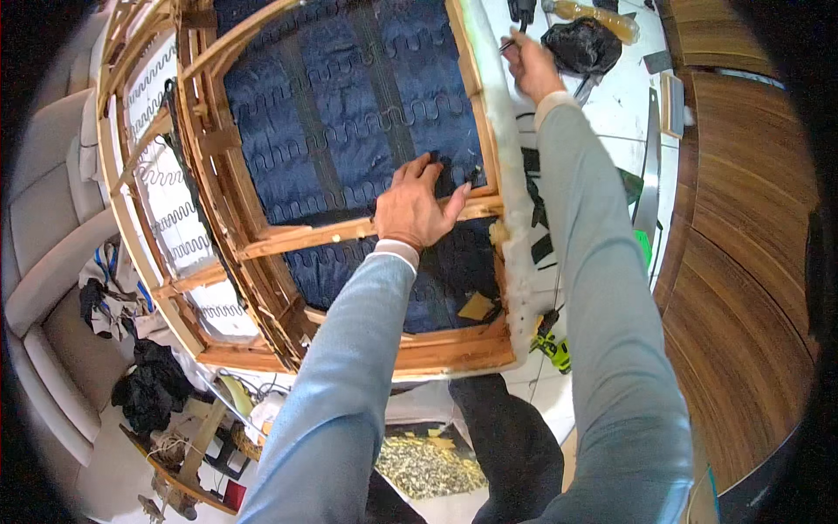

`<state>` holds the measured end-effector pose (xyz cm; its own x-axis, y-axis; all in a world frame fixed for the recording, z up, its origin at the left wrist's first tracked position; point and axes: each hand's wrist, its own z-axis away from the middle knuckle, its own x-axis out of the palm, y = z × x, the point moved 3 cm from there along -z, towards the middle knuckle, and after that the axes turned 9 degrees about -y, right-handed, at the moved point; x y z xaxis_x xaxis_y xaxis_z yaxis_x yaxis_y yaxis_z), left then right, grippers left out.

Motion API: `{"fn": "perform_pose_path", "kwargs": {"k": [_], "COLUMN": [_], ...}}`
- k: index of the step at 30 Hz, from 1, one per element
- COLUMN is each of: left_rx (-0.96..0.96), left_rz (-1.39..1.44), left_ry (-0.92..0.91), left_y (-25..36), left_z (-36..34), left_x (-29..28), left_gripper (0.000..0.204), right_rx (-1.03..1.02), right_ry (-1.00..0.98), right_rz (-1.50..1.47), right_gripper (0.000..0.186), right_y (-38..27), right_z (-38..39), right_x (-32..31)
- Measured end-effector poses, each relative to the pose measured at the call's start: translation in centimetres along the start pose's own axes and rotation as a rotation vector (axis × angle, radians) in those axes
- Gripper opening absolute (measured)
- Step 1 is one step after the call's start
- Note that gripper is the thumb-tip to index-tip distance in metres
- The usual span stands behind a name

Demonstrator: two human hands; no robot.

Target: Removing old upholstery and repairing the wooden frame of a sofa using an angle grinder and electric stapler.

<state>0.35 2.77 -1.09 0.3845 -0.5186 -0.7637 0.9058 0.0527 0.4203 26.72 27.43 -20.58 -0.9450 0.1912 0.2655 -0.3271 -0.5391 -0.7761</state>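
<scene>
An upholstered furniture frame (367,229) of bare wood lies before me, with dark blue fabric (349,105) and wavy metal springs (349,131) inside it. My left hand (412,205) rests on the wooden crossbar, fingers over the fabric and thumb spread apart; it holds nothing that I can see. Past the frame's pale padded right edge (489,96), my right hand (531,65) is stretched out far, its fingers bent together around a thin dark object whose kind I cannot make out. A black plastic bag (583,46) lies just right of this hand.
Yellow-green tools (555,354) lie on the white tiles at the frame's near right corner. Beside the bag is a bottle of amber liquid (602,19). Wooden panelling (742,218) stands at right, a grey sofa (52,201) at left. Scraps and a black cloth (150,384) lie at lower left.
</scene>
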Motion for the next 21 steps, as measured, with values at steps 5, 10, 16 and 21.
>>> {"fn": "perform_pose_path", "kwargs": {"k": [5, 10, 16, 21], "left_rx": [0.115, 0.064, 0.072, 0.126], "left_rz": [-0.001, -0.029, -0.066, 0.297], "left_ry": [0.081, 0.101, 0.186, 0.349], "left_y": [2.6, 1.4, -1.2, 8.3], "left_z": [-2.0, -0.5, 1.1, 9.3], "left_x": [-0.6, -0.7, -0.3, 0.3], "left_gripper": [0.061, 0.061, 0.062, 0.051], "right_rx": [-0.129, 0.015, 0.001, 0.014], "right_ry": [0.012, 0.119, 0.114, 0.174], "right_rz": [-0.139, 0.440, 0.883, 1.111], "right_gripper": [0.033, 0.040, 0.042, 0.046], "right_y": [-9.9, -15.2, -19.4, -22.7], "right_z": [5.4, 17.1, 35.9, 53.2], "right_x": [-7.4, -7.0, -5.2, -5.6]}}
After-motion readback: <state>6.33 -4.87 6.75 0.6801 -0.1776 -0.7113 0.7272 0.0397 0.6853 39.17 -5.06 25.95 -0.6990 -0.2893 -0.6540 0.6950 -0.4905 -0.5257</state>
